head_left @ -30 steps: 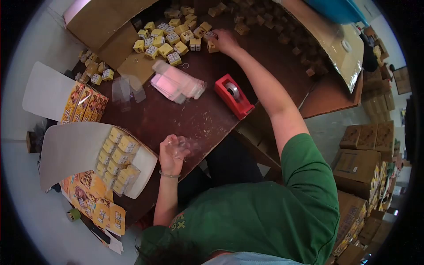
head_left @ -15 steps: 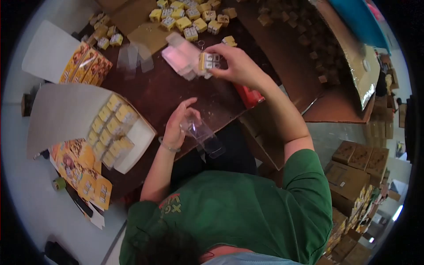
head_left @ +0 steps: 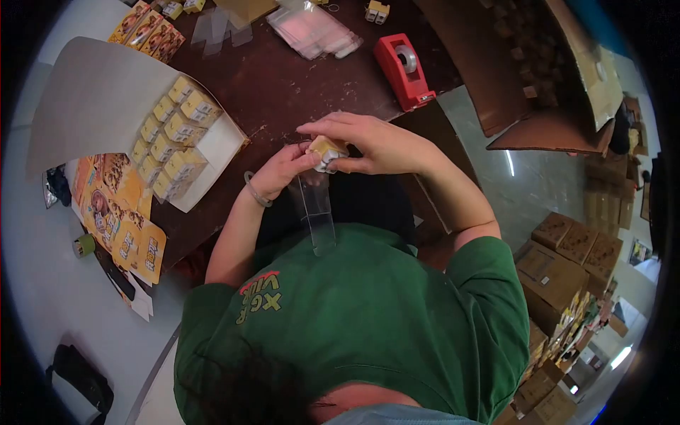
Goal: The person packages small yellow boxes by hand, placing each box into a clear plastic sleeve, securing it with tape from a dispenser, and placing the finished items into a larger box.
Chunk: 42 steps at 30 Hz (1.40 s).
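Observation:
In front of my chest, a small yellow-and-white block keychain (head_left: 327, 151) sits between my two hands. My right hand (head_left: 386, 145) is closed round it from the right, with thumb and fingers on its sides. My left hand (head_left: 278, 175) pinches the upper end of a clear plastic box (head_left: 317, 212), which hangs down toward my green shirt. The block is at the box's upper end; whether it is partly inside is hidden by my fingers. To the left, a white carton (head_left: 221, 145) holds rows of similar blocks in clear boxes.
A red tape dispenser (head_left: 405, 74) stands at the table's right edge. Flat clear plastic packs (head_left: 312, 30) lie farther back, near another block (head_left: 377, 12). Orange printed cardboard (head_left: 113, 212) lies left. A large open brown carton (head_left: 545, 134) is at the right.
My right hand has brought the block from above the plastic packs down to the clear box in my left hand. The view has tilted downward, and the tape dispenser now shows fully.

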Each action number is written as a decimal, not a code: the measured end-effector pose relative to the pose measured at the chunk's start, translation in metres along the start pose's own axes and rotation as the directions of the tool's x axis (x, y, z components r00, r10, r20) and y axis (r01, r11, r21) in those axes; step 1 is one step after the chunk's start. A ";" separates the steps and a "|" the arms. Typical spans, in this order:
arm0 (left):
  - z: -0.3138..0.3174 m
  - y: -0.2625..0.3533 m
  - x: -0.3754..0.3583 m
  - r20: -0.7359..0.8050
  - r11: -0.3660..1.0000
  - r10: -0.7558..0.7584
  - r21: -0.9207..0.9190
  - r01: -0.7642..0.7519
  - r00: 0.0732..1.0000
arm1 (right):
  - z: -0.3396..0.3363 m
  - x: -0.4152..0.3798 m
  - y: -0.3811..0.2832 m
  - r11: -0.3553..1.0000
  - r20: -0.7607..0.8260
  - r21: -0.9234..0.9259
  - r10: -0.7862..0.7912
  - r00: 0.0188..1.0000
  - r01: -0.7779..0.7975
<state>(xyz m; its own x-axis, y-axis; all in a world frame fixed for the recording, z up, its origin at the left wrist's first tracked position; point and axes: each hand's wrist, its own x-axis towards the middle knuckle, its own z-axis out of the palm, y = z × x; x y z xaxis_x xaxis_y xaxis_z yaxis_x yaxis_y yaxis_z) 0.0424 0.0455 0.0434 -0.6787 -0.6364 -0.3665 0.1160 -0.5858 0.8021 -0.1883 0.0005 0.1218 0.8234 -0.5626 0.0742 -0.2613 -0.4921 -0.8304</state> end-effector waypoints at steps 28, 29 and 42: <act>-0.027 -0.014 0.015 -0.147 0.629 0.090 -0.759 -0.170 0.985 | -0.288 -0.234 0.305 0.267 -0.941 0.310 -0.051 -0.334 -0.913; -0.030 -0.014 0.018 -0.157 0.630 0.078 -0.757 -0.171 0.984 | -0.294 -0.250 0.314 0.364 -0.925 0.358 0.011 -0.381 -0.860; 0.000 0.027 0.070 -0.036 0.785 0.103 -0.611 -0.104 0.994 | -0.175 -0.092 0.164 0.611 -0.632 0.766 0.662 0.403 0.199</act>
<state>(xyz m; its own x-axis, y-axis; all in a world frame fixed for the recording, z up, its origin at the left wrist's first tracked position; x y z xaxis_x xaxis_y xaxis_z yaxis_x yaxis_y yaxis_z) -0.0018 -0.0152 0.0391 -0.6365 -0.7112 -0.2984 0.6047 -0.7003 0.3795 -0.3954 -0.1448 0.0757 -0.1600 -0.9723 -0.1705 0.3898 0.0965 -0.9158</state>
